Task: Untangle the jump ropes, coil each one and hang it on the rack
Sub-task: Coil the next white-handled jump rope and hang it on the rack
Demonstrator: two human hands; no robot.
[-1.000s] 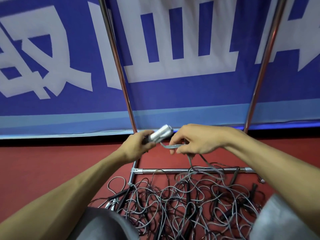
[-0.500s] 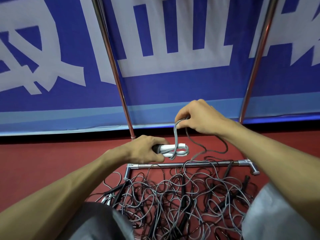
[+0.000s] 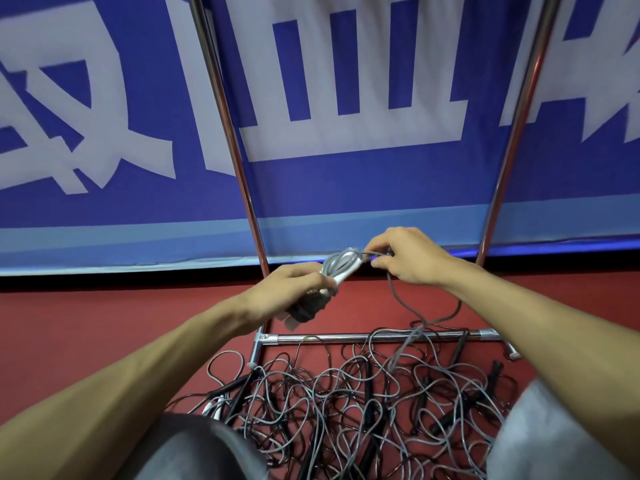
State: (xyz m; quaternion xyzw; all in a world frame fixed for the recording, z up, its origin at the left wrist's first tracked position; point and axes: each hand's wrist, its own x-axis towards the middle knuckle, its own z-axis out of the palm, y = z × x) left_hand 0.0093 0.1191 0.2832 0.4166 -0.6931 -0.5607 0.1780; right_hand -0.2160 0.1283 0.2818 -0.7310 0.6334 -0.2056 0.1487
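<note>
My left hand [image 3: 294,289] grips a jump rope's white and black handles [image 3: 311,303], tilted up to the right, with several grey loops [image 3: 341,263] wound round their upper end. Just to the right, my right hand [image 3: 405,254] pinches the same grey cord [image 3: 401,299], which hangs down into the tangled pile of grey and black jump ropes [image 3: 363,410] on the red floor. The chrome rack [image 3: 363,337] stands behind the pile, its two uprights [image 3: 225,126] rising past my hands.
A blue banner [image 3: 311,188] with large white characters fills the background behind the rack. My knees [image 3: 194,448] frame the pile at the bottom left and bottom right. Red floor [image 3: 86,323] stretches to the left of the rack.
My right hand has come down and brought the cord over the handles, adding a loop. My left hand has tilted the handles up to the right and lifted them slightly.
</note>
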